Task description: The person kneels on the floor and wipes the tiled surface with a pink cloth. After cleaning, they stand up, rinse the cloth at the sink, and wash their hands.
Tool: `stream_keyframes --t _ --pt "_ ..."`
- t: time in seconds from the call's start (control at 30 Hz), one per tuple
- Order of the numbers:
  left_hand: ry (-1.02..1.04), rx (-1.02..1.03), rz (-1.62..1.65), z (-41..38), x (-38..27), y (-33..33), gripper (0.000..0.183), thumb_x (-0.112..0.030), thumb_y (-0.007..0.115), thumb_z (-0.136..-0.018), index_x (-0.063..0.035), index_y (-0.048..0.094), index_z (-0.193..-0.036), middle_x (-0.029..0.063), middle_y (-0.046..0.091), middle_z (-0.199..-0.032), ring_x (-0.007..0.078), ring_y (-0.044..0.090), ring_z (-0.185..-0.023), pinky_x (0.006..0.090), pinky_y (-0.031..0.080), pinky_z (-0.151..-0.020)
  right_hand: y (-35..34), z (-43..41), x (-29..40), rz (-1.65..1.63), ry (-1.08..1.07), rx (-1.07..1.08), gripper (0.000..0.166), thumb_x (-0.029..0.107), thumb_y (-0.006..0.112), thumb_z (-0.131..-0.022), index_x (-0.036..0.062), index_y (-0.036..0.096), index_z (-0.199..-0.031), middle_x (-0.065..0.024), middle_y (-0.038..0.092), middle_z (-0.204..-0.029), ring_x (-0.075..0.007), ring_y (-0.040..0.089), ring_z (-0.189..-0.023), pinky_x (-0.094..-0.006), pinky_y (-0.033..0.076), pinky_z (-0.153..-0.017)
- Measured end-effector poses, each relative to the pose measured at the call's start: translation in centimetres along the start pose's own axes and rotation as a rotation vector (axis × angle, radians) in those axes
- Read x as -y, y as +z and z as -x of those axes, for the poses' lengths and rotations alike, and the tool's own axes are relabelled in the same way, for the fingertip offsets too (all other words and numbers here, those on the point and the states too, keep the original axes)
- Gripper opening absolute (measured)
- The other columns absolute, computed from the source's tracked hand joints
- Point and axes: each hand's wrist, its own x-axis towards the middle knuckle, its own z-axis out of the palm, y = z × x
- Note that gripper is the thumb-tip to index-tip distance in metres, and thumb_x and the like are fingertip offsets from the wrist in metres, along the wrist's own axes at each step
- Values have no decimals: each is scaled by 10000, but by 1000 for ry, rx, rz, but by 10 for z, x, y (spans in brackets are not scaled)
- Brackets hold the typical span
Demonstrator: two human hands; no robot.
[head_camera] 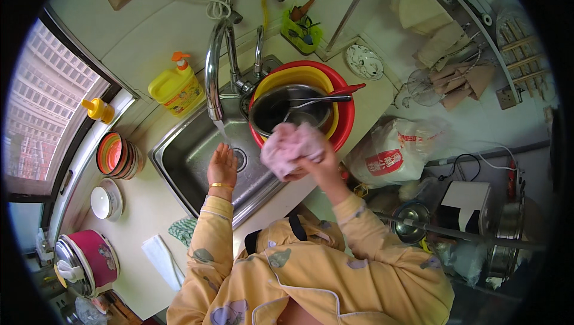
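Note:
Water runs from the curved chrome faucet [214,78] into the steel sink [179,154]. Below the stream, my left hand [223,166] is palm up with nothing in it, its fingers extended over the basin. My right hand [323,167] grips a bunched pink cloth [291,150], slightly blurred, at the sink's right edge. Just beyond the cloth, a dark metal pan [271,107] sits inside a yellow basin [280,76], which rests in a red basin [346,119]. A black-handled utensil [338,98] and a red-handled one [352,88] lean across the pan's rim.
A yellow detergent bottle [177,87] stands behind the sink. On the left counter are stacked bowls [112,154], a white cup [102,202], a folded white cloth [162,260], a green patterned cloth [183,230] and a pink rice cooker [92,260]. A plastic bag [394,150] sits right.

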Motion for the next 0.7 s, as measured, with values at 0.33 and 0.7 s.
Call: stream_keyframes --t 0.33,0.7 --pt "-27 -162 228 22 18 -9 428 -300 359 -982 -74 435 -1339 121 408 -1423 282 387 -1307 423 328 -1067 -229 -54 -40 -519 -28 -751 402 97 646 -843 63 489 -1212 -79 573 -1163 -220 597 -1012 -357 529 -842" --pt "123 -169 134 -18 13 25 572 -379 432 -954 -120 289 -1444 59 213 -1537 243 155 -1424 409 123 -1141 -68 -71 -3 63 -138 -403 335 80 456 -916 0 511 -1237 -127 577 -1164 -198 555 -1052 -326 439 -944"
